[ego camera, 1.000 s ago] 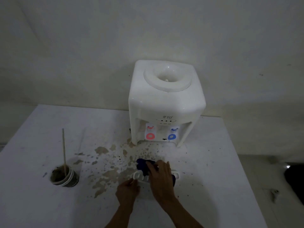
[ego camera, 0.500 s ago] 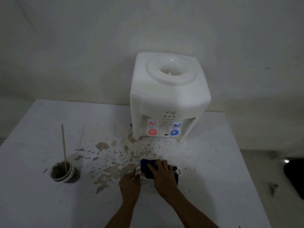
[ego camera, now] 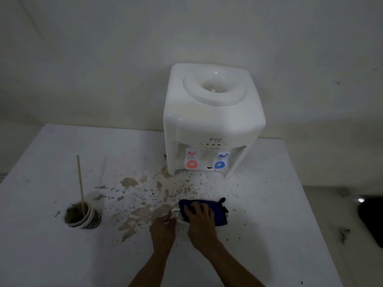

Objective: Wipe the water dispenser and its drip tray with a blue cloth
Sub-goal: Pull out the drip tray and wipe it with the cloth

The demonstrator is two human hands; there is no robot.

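A white water dispenser [ego camera: 213, 119] stands at the back of the white table, against the wall, with a red and a blue tap on its front. Its white drip tray [ego camera: 176, 214] lies detached on the table in front of it, almost wholly covered by the blue cloth [ego camera: 218, 212]. My right hand [ego camera: 200, 218] lies flat on the cloth, pressing it onto the tray. My left hand [ego camera: 163, 226] grips the tray's left end.
Brown splashes and dark specks [ego camera: 145, 195] cover the white table [ego camera: 290, 214] between the dispenser and my hands. A dirty cup [ego camera: 83, 217] with a wooden stick [ego camera: 80, 183] stands at the left. The table's right edge drops to a dim floor.
The cloth was bunched on the tray's left part; it is now spread across the tray. My right hand slid rightward with it. The left hand stayed on the tray's end.
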